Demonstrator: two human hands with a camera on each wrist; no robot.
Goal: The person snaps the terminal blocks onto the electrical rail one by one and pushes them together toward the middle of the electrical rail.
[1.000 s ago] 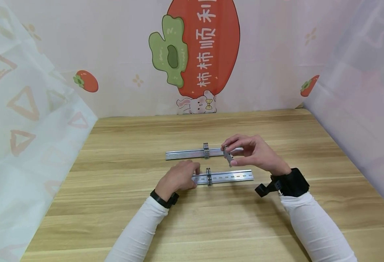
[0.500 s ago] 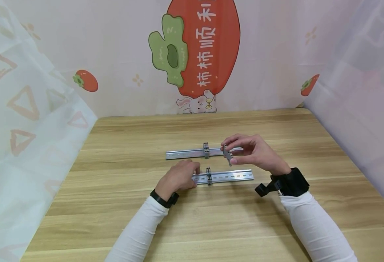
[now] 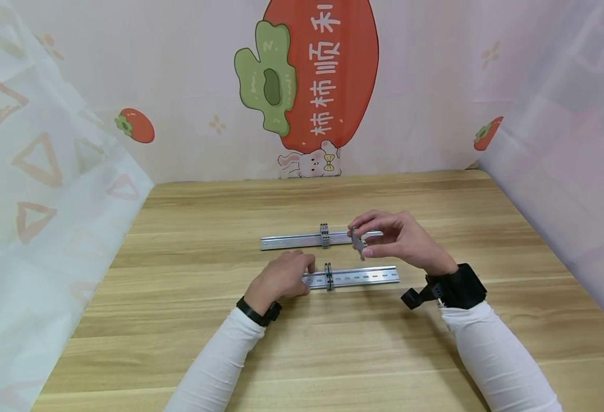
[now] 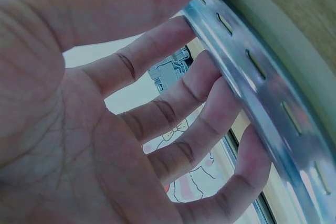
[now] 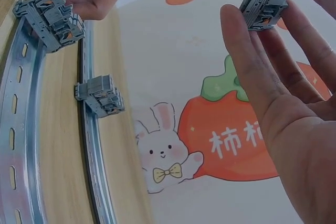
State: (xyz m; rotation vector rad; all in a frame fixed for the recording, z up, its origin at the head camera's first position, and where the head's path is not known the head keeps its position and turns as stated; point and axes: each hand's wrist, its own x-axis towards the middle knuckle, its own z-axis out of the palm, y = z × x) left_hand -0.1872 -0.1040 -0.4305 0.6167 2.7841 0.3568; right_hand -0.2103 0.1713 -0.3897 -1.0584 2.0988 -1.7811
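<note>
Two slotted metal DIN rails lie across the wooden table. My left hand (image 3: 280, 277) grips the left part of the near rail (image 3: 366, 277); in the left wrist view its fingertips and thumb sit along the edges of the rail (image 4: 257, 74). Mid-length on the near rail stand grey terminal blocks (image 3: 329, 277). My right hand (image 3: 407, 240) pinches a loose grey terminal block (image 3: 358, 245) between thumb and fingers, raised above the right half of the rails. Orange spots show on this terminal block (image 5: 266, 1) in the right wrist view.
Behind, the far rail (image 3: 289, 242) carries more terminal blocks (image 3: 325, 236) near its middle; my right hand hides part of its right end. A printed cloth (image 3: 189, 74) hangs behind the table (image 3: 178, 343) and down both sides.
</note>
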